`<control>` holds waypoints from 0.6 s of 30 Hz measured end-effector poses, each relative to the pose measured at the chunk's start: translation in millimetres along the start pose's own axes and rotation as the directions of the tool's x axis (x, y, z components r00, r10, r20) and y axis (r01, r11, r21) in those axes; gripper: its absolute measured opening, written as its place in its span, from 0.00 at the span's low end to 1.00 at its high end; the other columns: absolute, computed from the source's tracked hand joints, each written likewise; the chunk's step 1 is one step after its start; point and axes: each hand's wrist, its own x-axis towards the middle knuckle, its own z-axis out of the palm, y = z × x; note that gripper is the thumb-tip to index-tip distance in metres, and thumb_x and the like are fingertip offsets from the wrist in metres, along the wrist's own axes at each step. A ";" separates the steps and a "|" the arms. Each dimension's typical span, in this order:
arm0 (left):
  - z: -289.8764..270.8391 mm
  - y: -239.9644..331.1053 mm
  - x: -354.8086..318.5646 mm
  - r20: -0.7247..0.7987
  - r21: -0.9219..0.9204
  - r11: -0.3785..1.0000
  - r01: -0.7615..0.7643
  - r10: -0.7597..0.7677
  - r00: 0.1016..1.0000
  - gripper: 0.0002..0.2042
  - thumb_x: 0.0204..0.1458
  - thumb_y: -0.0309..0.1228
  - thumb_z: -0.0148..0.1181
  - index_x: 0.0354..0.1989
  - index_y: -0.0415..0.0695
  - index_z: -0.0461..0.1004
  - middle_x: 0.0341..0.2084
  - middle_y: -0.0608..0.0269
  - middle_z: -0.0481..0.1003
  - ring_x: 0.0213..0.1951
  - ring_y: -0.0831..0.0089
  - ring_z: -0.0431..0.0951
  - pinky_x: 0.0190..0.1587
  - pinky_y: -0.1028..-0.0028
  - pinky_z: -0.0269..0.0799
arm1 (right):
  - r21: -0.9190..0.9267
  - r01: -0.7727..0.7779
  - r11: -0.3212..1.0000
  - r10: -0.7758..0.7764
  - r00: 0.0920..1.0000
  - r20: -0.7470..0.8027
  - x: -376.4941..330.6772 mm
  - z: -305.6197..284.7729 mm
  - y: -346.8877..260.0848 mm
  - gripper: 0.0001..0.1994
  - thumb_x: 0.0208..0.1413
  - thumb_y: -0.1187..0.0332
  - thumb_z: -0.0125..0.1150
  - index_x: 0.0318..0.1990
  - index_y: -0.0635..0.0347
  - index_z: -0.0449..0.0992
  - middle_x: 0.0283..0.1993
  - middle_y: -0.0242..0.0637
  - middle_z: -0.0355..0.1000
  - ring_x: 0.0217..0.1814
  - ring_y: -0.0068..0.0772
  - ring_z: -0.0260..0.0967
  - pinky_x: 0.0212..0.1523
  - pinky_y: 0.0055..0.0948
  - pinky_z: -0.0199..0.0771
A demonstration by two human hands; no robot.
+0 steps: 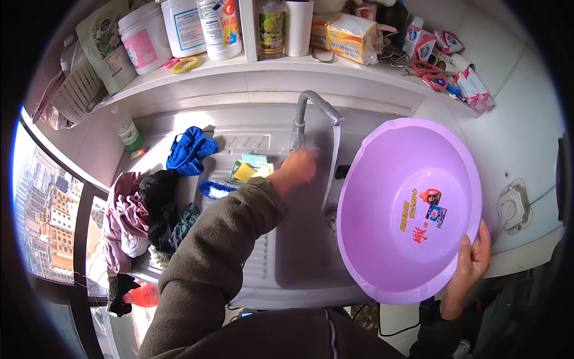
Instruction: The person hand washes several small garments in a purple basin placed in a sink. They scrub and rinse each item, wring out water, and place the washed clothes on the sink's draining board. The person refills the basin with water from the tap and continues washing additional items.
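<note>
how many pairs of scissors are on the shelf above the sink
2. A red-handled pair of scissors lies on the right part of the shelf among small packets, and a pair with metal loops sits beside the yellow box. Clutter may hide others.

Left hand reaching forward, right hand gripping, fingers curled

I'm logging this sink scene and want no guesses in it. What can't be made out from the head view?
- Left hand at the tap: motion-blurred, so its grip on the tap base is unclear.
- Sink drain: mostly hidden behind the purple basin.
- Right hand: its fingers curl behind the basin rim, out of sight.
- Pile of clothes: single items too tangled to separate.
- Shelf bottles: tops cut off by the upper edge.
</note>
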 end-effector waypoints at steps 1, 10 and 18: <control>-1.2 -0.1 6.8 0.007 0.013 1.000 -0.023 0.023 1.000 0.21 0.53 0.27 0.52 0.57 0.41 0.76 0.58 0.50 0.75 0.61 0.53 0.73 0.65 0.59 0.67 | -0.019 -0.039 0.999 0.039 0.999 0.009 -5.8 -6.1 -0.6 0.26 0.62 0.84 0.49 0.69 0.73 0.61 0.47 0.44 0.80 0.43 0.19 0.74 0.48 0.20 0.71; 16.0 -15.5 4.0 -0.287 -0.118 0.989 -0.084 0.047 0.957 0.28 0.50 0.29 0.60 0.63 0.39 0.67 0.54 0.48 0.73 0.57 0.52 0.74 0.60 0.63 0.71 | -0.096 0.093 0.991 -0.085 0.993 0.084 -32.1 -42.7 4.2 0.27 0.63 0.83 0.48 0.71 0.73 0.57 0.58 0.52 0.73 0.54 0.29 0.73 0.56 0.28 0.71; -11.9 -40.8 -159.9 -0.065 -0.303 0.949 -0.081 0.064 0.996 0.29 0.54 0.30 0.60 0.66 0.39 0.65 0.56 0.46 0.73 0.50 0.57 0.80 0.55 0.65 0.76 | 0.046 -0.037 0.998 0.028 0.986 0.167 -23.0 -9.6 -0.7 0.22 0.66 0.76 0.47 0.67 0.69 0.61 0.61 0.51 0.70 0.60 0.34 0.72 0.59 0.33 0.72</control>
